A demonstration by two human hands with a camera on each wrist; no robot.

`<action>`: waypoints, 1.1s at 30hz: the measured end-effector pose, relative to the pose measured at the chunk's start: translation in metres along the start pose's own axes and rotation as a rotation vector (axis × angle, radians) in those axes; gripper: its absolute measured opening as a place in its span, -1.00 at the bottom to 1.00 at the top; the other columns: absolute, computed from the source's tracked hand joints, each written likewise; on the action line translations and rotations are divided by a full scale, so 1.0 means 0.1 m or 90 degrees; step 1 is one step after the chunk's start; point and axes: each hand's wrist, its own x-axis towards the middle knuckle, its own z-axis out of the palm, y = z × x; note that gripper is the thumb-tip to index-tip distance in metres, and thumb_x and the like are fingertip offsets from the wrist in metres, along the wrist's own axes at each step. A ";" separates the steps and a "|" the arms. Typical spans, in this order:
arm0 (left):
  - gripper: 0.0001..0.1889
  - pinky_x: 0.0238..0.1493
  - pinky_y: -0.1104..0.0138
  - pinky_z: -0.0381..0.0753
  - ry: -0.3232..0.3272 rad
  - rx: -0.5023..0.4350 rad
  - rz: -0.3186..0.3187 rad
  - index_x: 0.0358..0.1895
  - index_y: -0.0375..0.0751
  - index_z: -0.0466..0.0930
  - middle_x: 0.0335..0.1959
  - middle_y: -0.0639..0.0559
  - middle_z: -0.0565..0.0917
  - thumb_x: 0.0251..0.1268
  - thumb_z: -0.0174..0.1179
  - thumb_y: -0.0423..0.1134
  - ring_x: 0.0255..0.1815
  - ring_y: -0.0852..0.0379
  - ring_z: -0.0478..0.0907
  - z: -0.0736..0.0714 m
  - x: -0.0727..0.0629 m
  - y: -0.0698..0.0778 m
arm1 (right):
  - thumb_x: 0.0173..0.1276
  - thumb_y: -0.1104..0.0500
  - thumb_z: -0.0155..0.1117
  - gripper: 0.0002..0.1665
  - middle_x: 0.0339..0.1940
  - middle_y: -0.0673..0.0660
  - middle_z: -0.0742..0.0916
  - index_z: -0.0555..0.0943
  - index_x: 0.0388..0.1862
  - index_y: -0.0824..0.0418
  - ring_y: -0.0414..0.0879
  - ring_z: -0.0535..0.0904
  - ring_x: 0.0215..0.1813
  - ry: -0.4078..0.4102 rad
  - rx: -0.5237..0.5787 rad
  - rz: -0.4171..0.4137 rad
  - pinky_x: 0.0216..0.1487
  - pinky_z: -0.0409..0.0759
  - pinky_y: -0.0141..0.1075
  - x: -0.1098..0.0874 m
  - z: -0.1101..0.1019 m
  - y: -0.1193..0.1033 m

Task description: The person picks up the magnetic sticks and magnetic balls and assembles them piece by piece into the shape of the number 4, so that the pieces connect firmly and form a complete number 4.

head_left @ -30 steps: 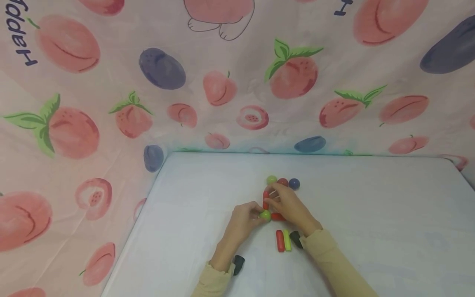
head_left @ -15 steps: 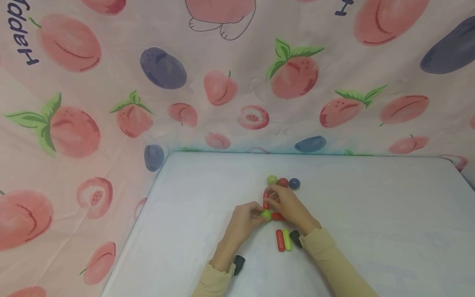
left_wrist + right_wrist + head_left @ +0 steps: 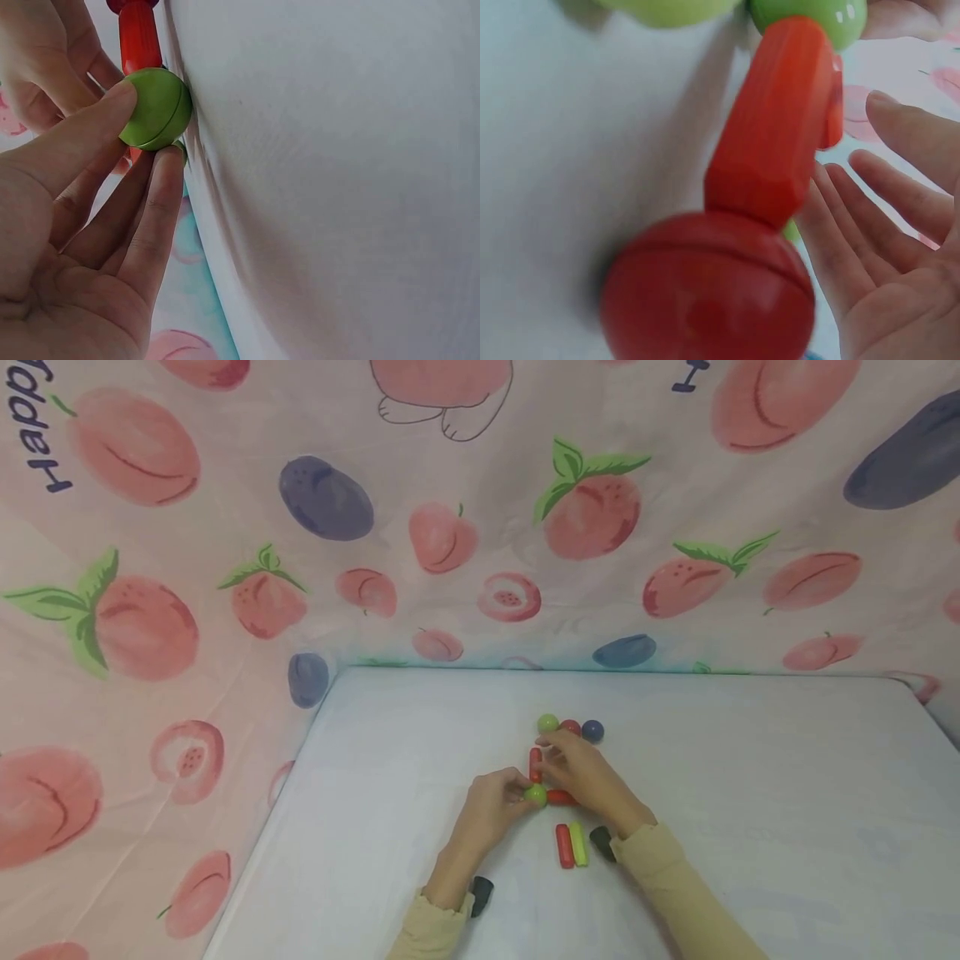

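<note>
My left hand [image 3: 487,806] pinches a green ball [image 3: 157,109] between thumb and fingers at the table. A red stick [image 3: 536,764] runs from that ball towards the back of the table. A second red stick [image 3: 772,127] leads off to the right, with a red ball [image 3: 709,292] at its other end. In the head view, my right hand [image 3: 585,772] hides that red ball. The right wrist view shows this hand with thumb and fingers spread and nothing between them, its fingertips beside the first red stick.
Behind my right hand, another green ball [image 3: 548,722], a red ball [image 3: 571,727] and a blue ball [image 3: 592,731] stand in a row. Nearer me lie a loose red stick [image 3: 564,846] and a yellow-green stick [image 3: 577,843]. A fruit-print cloth [image 3: 442,485] hangs behind the white table [image 3: 787,818].
My right thumb and fingertips have drawn slightly right, off the red stick that runs to the back. The left hand keeps its pinch on the green ball.
</note>
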 end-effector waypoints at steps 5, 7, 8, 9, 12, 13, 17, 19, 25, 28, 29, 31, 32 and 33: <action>-0.79 -0.15 0.41 0.65 -0.003 -0.004 -0.007 -0.18 -0.08 0.71 -0.27 0.16 0.74 0.12 0.46 -0.21 -0.29 0.32 0.63 -0.01 -0.01 0.00 | 0.37 0.18 0.34 -0.53 0.11 0.18 0.65 0.53 0.22 0.23 0.10 0.64 0.11 0.004 -0.002 -0.023 0.17 0.61 0.01 -0.06 -0.06 -0.01; -0.79 -0.15 0.41 0.65 -0.004 -0.006 -0.009 -0.17 -0.08 0.71 -0.27 0.16 0.74 0.13 0.45 -0.21 -0.28 0.31 0.63 -0.01 -0.02 0.00 | 0.38 0.16 0.33 -0.53 0.12 0.17 0.65 0.53 0.24 0.21 0.10 0.63 0.13 0.001 -0.002 -0.024 0.16 0.61 0.01 -0.09 -0.09 -0.03; -0.79 -0.15 0.40 0.65 -0.005 -0.007 -0.010 -0.17 -0.08 0.71 -0.27 0.16 0.74 0.13 0.45 -0.21 -0.28 0.31 0.64 -0.01 -0.02 0.01 | 0.38 0.15 0.33 -0.52 0.12 0.17 0.64 0.52 0.24 0.20 0.10 0.62 0.14 -0.001 -0.003 -0.022 0.16 0.61 0.02 -0.10 -0.10 -0.04; -0.79 -0.15 0.40 0.65 -0.006 -0.008 -0.010 -0.16 -0.08 0.71 -0.27 0.16 0.74 0.14 0.45 -0.21 -0.28 0.31 0.63 -0.01 -0.02 0.01 | 0.38 0.14 0.33 -0.52 0.13 0.17 0.64 0.52 0.25 0.19 0.10 0.62 0.14 -0.003 -0.005 -0.021 0.16 0.61 0.01 -0.11 -0.11 -0.05; -0.79 -0.15 0.40 0.65 -0.007 -0.006 -0.012 -0.16 -0.08 0.71 -0.26 0.16 0.74 0.14 0.44 -0.21 -0.29 0.31 0.63 -0.01 -0.02 0.01 | 0.38 0.13 0.33 -0.52 0.16 0.15 0.63 0.52 0.25 0.17 0.10 0.61 0.16 -0.004 -0.016 -0.018 0.15 0.62 0.00 -0.14 -0.13 -0.08; -0.79 -0.15 0.40 0.65 -0.007 -0.004 -0.012 -0.16 -0.08 0.71 -0.26 0.16 0.74 0.14 0.44 -0.21 -0.29 0.31 0.63 -0.01 -0.02 0.01 | 0.38 0.13 0.33 -0.52 0.17 0.15 0.63 0.52 0.25 0.16 0.10 0.61 0.16 -0.004 -0.021 -0.021 0.15 0.62 -0.01 -0.15 -0.14 -0.08; -0.79 -0.14 0.40 0.65 -0.003 0.005 -0.012 -0.16 -0.07 0.71 -0.26 0.16 0.74 0.13 0.45 -0.22 -0.29 0.31 0.63 -0.01 -0.01 0.01 | 0.36 0.15 0.35 -0.53 0.17 0.14 0.63 0.53 0.23 0.16 0.09 0.61 0.16 -0.001 -0.029 -0.032 0.13 0.63 -0.02 -0.18 -0.16 -0.09; -0.79 -0.13 0.39 0.66 -0.001 0.006 -0.014 -0.16 -0.07 0.71 -0.25 0.16 0.74 0.13 0.45 -0.23 -0.28 0.30 0.63 -0.01 -0.01 0.02 | 0.35 0.16 0.37 -0.53 0.16 0.15 0.63 0.53 0.22 0.16 0.08 0.60 0.15 -0.004 -0.033 -0.033 0.13 0.64 -0.03 -0.20 -0.17 -0.10; -0.78 -0.14 0.40 0.66 0.002 0.007 -0.019 -0.16 -0.07 0.71 -0.25 0.15 0.74 0.11 0.46 -0.24 -0.28 0.30 0.64 -0.01 -0.01 0.02 | 0.33 0.19 0.39 -0.55 0.15 0.13 0.63 0.55 0.17 0.18 0.07 0.63 0.10 -0.008 -0.048 -0.044 0.12 0.64 -0.04 -0.28 -0.20 -0.10; -0.78 -0.15 0.41 0.65 0.000 0.007 -0.015 -0.16 -0.07 0.71 -0.25 0.15 0.75 0.11 0.46 -0.24 -0.28 0.29 0.64 -0.01 -0.01 0.02 | 0.32 0.21 0.39 -0.55 0.16 0.13 0.63 0.55 0.17 0.19 0.08 0.63 0.10 -0.017 -0.048 -0.048 0.10 0.65 -0.03 -0.34 -0.23 -0.08; -0.78 -0.14 0.40 0.65 0.001 0.008 -0.014 -0.16 -0.07 0.71 -0.25 0.16 0.75 0.11 0.46 -0.23 -0.28 0.30 0.64 -0.01 -0.01 0.02 | 0.31 0.21 0.40 -0.55 0.16 0.13 0.63 0.55 0.16 0.19 0.09 0.63 0.10 -0.022 -0.047 -0.046 0.10 0.65 -0.04 -0.36 -0.23 -0.07; -0.79 -0.14 0.40 0.65 -0.002 0.006 -0.012 -0.16 -0.07 0.72 -0.25 0.16 0.75 0.11 0.46 -0.23 -0.28 0.29 0.64 -0.01 -0.01 0.02 | 0.29 0.21 0.42 -0.54 0.14 0.14 0.63 0.56 0.16 0.19 0.09 0.62 0.10 -0.032 -0.045 -0.042 0.08 0.66 -0.06 -0.38 -0.25 -0.06; -0.79 -0.14 0.40 0.65 -0.003 0.006 -0.011 -0.16 -0.07 0.72 -0.24 0.16 0.75 0.11 0.46 -0.23 -0.28 0.29 0.64 -0.01 0.00 0.02 | 0.28 0.20 0.43 -0.53 0.12 0.13 0.64 0.56 0.16 0.18 0.08 0.62 0.10 -0.035 -0.046 -0.038 0.07 0.67 -0.07 -0.40 -0.26 -0.06; -0.79 -0.14 0.40 0.65 -0.002 0.006 -0.010 -0.17 -0.07 0.72 -0.24 0.16 0.75 0.11 0.46 -0.23 -0.28 0.30 0.64 -0.01 0.00 0.02 | 0.26 0.19 0.45 -0.52 0.11 0.13 0.64 0.56 0.15 0.18 0.08 0.62 0.10 -0.037 -0.044 -0.035 0.06 0.67 -0.08 -0.41 -0.26 -0.06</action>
